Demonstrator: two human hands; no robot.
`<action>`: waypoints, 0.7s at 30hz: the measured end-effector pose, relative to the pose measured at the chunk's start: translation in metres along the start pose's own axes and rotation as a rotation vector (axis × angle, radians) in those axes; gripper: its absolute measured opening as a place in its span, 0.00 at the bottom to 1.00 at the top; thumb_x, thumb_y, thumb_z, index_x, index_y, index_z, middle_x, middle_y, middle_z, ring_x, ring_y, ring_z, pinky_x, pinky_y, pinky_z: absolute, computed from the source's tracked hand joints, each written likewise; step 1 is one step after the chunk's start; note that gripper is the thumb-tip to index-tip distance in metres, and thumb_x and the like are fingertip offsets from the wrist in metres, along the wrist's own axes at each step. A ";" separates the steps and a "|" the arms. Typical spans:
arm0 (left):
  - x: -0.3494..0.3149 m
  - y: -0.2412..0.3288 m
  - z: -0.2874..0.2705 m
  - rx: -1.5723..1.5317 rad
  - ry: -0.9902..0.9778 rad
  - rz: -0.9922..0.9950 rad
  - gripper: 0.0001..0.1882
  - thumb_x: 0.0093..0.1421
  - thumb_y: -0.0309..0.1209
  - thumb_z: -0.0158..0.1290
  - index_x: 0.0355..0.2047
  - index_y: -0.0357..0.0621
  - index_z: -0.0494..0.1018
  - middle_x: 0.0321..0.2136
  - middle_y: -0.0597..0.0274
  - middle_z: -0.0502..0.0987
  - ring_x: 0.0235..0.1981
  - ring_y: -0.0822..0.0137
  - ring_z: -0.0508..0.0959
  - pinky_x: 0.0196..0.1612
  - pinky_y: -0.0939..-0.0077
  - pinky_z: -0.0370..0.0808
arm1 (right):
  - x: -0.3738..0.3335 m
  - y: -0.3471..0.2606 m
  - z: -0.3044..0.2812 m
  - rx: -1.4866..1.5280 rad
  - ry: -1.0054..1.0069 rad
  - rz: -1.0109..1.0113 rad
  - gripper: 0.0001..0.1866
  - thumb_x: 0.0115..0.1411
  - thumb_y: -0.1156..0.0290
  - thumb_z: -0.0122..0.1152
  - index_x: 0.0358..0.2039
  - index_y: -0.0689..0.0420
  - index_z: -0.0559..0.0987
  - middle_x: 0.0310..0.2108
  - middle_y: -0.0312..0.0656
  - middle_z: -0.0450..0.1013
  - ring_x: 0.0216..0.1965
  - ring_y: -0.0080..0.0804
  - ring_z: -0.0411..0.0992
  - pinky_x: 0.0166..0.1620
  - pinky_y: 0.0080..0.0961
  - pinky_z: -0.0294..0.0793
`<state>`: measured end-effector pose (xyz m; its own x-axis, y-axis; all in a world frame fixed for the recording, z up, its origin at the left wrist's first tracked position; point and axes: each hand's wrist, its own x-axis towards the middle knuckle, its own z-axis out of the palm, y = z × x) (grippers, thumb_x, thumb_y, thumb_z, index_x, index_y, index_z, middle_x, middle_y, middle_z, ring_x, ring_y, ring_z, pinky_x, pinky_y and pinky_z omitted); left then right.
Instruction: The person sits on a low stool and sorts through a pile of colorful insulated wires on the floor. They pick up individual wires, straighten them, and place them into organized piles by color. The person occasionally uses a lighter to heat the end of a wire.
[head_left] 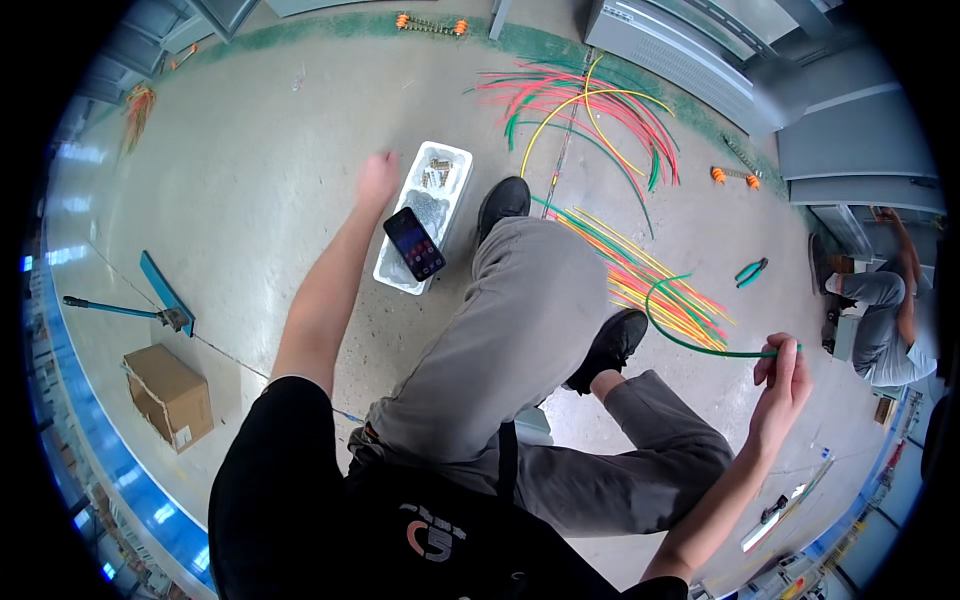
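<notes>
My right hand (782, 392), out to the right, pinches one end of a green wire (690, 345). From there the wire curves left in a loop over a bundle of straight red, yellow and green wires (650, 280) on the floor. My left hand (378, 178) is at the left side of a white foam tray (462, 165). It looks closed, and what it may hold is hidden. Small brass-coloured parts (437, 173) lie in the tray's far compartment, and small grey metal pieces (428, 212) fill the middle one. A dark phone (414, 245) rests across the near part.
Long curved red, green and yellow wires (600, 110) spread farther off. Green-handled pliers (751, 272) lie to the right, near another seated person (885, 320). A cardboard box (168, 397) and a blue floor squeegee (167, 292) are on the left. Grey cabinets (680, 60) line the far side.
</notes>
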<state>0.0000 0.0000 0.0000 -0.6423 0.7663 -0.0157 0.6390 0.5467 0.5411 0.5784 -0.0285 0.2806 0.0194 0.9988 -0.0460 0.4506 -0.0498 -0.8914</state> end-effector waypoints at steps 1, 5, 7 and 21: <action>0.002 -0.008 -0.020 0.021 0.027 -0.005 0.19 0.60 0.40 0.47 0.41 0.38 0.76 0.33 0.36 0.77 0.38 0.52 0.80 0.43 0.61 0.74 | 0.003 0.000 0.014 0.096 0.016 -0.014 0.18 0.67 0.59 0.49 0.35 0.64 0.74 0.23 0.36 0.67 0.21 0.18 0.62 0.25 0.16 0.60; -0.081 0.248 -0.100 -0.860 -0.285 0.623 0.14 0.62 0.37 0.50 0.36 0.38 0.76 0.28 0.56 0.79 0.28 0.68 0.76 0.33 0.68 0.71 | 0.000 -0.018 0.015 0.396 0.091 -0.055 0.17 0.67 0.60 0.48 0.34 0.64 0.73 0.23 0.36 0.67 0.22 0.19 0.63 0.25 0.16 0.60; -0.148 0.331 -0.118 -0.825 -0.553 0.932 0.13 0.63 0.36 0.50 0.38 0.38 0.75 0.28 0.58 0.77 0.29 0.69 0.75 0.35 0.69 0.72 | -0.005 -0.047 -0.009 0.425 0.101 -0.095 0.15 0.67 0.61 0.49 0.36 0.63 0.73 0.24 0.36 0.68 0.24 0.19 0.65 0.27 0.16 0.61; -0.218 0.427 -0.081 -0.758 -1.260 0.778 0.15 0.65 0.34 0.49 0.38 0.32 0.77 0.16 0.76 0.63 0.19 0.82 0.59 0.21 0.83 0.56 | 0.022 -0.017 -0.035 0.981 -0.035 -0.077 0.15 0.66 0.61 0.51 0.34 0.62 0.73 0.21 0.35 0.67 0.21 0.21 0.63 0.24 0.20 0.62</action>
<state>0.3788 0.0388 0.3021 0.6726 0.7398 0.0159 0.0422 -0.0598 0.9973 0.6018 -0.0054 0.3106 -0.0122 0.9995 0.0283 -0.4912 0.0187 -0.8709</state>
